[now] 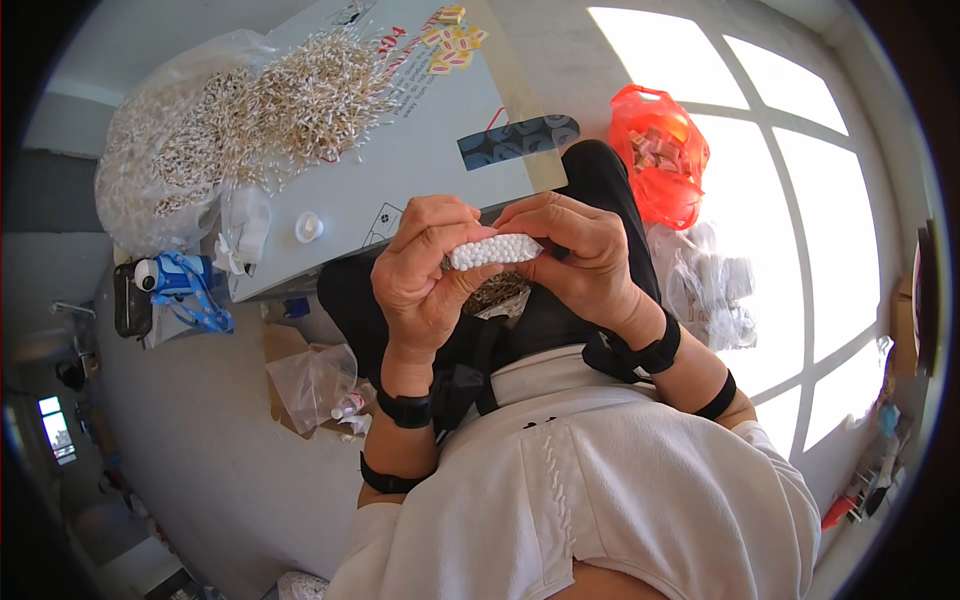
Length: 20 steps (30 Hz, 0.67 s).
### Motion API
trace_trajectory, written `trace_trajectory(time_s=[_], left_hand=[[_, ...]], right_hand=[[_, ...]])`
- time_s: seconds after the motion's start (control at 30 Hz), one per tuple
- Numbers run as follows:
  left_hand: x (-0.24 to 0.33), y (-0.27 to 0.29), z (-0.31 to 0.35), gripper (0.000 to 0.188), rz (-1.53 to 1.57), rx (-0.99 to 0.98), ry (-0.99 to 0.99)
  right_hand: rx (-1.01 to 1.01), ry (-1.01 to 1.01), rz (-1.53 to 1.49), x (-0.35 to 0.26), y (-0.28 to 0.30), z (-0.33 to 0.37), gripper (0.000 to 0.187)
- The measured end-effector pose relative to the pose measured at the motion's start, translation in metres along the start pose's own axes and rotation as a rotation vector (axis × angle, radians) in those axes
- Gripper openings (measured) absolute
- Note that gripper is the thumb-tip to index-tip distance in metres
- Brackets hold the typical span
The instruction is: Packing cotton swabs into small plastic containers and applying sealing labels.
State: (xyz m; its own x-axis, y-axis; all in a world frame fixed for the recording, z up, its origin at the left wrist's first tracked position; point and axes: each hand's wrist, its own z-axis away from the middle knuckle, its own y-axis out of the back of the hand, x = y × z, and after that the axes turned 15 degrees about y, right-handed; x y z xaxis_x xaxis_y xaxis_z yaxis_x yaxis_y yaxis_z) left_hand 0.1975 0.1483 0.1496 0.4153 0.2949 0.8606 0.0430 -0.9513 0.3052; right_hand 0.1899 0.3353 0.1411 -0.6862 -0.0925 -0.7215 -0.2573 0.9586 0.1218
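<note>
Above my lap, a tight bundle of cotton swabs (495,251) is held between both hands, its white tips facing up toward me. My left hand (422,268) closes round the left end, with its thumb pressed below and its fingers above. At the right end, my right hand (582,250) pinches the bundle between thumb and fingers. Below the bundle, brown sticks (497,293) show in part between my thighs; the hands hide the rest. A large heap of loose cotton swabs (325,95) lies on the table beyond.
A clear bag of swabs (150,165) sits left on the grey table (300,262), with a small white round container (309,227) and yellow paper pieces (455,45). An orange-red bag (685,180) holds small packs at right, near clear plastic packs (715,290). Lower left lies a cardboard box (285,385).
</note>
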Motion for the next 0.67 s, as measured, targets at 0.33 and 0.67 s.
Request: trace_trajectory(time_s=[0.33, 0.67], left_hand=[[0.008, -0.006, -0.002, 0.040, 0.045, -0.049, 0.073], [0.004, -0.013, -0.001, 0.032, 0.095, -0.056, 0.138]], right_hand=[[0.019, 0.035, 0.073, 0.004, 0.000, 0.001, 0.031], [0.023, -0.020, 0.093, 0.005, -0.001, 0.002, 0.034]])
